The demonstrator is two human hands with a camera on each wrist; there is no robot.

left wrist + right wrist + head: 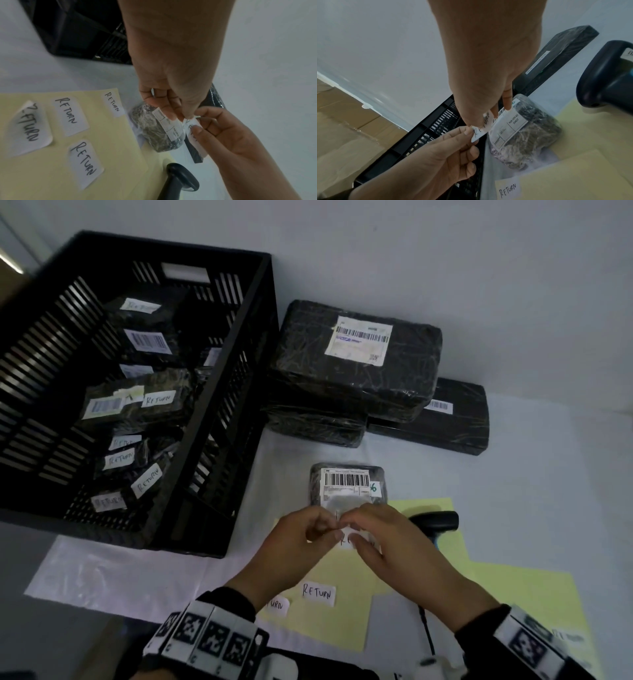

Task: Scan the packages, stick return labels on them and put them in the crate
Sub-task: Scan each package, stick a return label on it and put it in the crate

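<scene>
Several labelled packages (137,402) lying in crate (239,378); left hand (294,546), right hand (387,546) pinching return label (481,129) over small package (349,484); three big packages (352,364) waiting.

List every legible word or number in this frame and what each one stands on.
"RETURN": handwritten white stickers on the pale yellow backing sheet, e.g..
"RETURN": white stickers on black wrapped packages in the black slatted crate, e.g..
"15417": shipping label of the small plastic-wrapped package.
"RE…", partly covered: sticker pinched by both hands.
Barcodes' fine print: too small.
</scene>
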